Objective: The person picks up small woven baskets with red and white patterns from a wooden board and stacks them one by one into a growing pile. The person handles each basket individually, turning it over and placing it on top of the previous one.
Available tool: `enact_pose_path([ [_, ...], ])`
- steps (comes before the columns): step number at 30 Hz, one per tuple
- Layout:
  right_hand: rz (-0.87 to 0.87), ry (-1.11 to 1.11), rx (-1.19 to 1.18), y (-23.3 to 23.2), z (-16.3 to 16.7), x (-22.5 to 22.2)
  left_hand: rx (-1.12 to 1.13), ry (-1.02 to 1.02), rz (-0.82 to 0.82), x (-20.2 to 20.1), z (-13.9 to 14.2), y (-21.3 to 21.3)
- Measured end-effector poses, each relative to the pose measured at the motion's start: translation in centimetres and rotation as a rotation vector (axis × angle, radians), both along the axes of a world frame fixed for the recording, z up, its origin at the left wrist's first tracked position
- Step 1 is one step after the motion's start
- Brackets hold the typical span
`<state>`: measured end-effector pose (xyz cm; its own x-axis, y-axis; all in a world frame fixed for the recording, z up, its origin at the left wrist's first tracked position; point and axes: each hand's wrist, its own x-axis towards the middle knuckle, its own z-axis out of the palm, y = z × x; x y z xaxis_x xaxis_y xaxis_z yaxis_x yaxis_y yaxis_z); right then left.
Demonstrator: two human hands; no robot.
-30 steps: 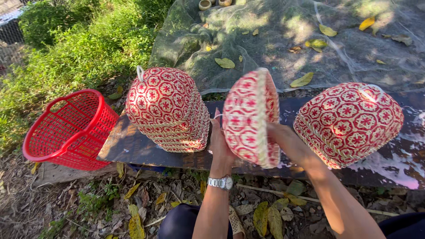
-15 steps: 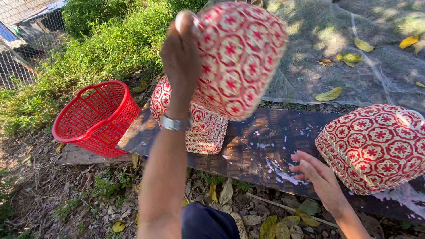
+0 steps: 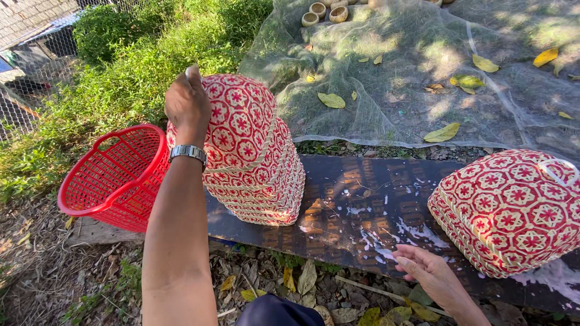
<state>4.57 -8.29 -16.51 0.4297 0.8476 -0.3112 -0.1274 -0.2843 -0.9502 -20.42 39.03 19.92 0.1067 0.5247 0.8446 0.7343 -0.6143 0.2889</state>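
Observation:
My left hand point(image 3: 188, 102) grips the top of a red-and-white woven basket cover point(image 3: 238, 121), which rests tilted on top of a stack of like covers point(image 3: 266, 187) at the left end of a dark board point(image 3: 362, 211). A watch sits on that wrist. My right hand point(image 3: 423, 271) hovers open and empty over the board's near edge. Just to its right, another stack of red-and-white woven covers point(image 3: 510, 211) stands on the board.
A red plastic basket point(image 3: 115, 175) leans against the board's left end. Beyond the board lies green netting point(image 3: 423, 66) with fallen leaves and several small round cups point(image 3: 326, 12) at its far edge. Grass lies at left, dry leaves underfoot.
My left hand carried the cover up and leftward from in front of me and brought it down onto the left stack. My right hand let go of it and dropped toward the board's edge.

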Motion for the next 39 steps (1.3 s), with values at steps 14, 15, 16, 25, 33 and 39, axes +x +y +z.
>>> enact_pose_path([
  [14, 0.049, 0.038, -0.029, 1.7, -1.2, -0.9, -0.252, 0.189, -0.107, 0.3, -2.1, 0.3],
  [15, 0.056, 0.036, -0.046, 1.8, -0.9, -1.2, -0.301, 0.252, -0.072, 0.5, -2.1, 0.4],
  [16, 0.062, 0.033, -0.062, 1.6, -0.3, -1.6, -0.304, 0.222, -0.081, 0.5, -2.2, 0.1],
  [25, -0.476, -0.827, 0.112, -5.8, 10.5, 4.8, 0.199, 0.196, -0.214, 3.3, -3.1, -10.9],
  [33, -0.909, -1.334, -0.023, -9.8, 12.4, 16.7, 0.038, 0.346, -0.926, 13.3, -14.2, -28.5],
  [39, -0.706, -1.330, 0.148, -8.6, 13.4, 21.0, -0.870, 0.261, -1.093, 18.3, -25.8, -35.5],
])
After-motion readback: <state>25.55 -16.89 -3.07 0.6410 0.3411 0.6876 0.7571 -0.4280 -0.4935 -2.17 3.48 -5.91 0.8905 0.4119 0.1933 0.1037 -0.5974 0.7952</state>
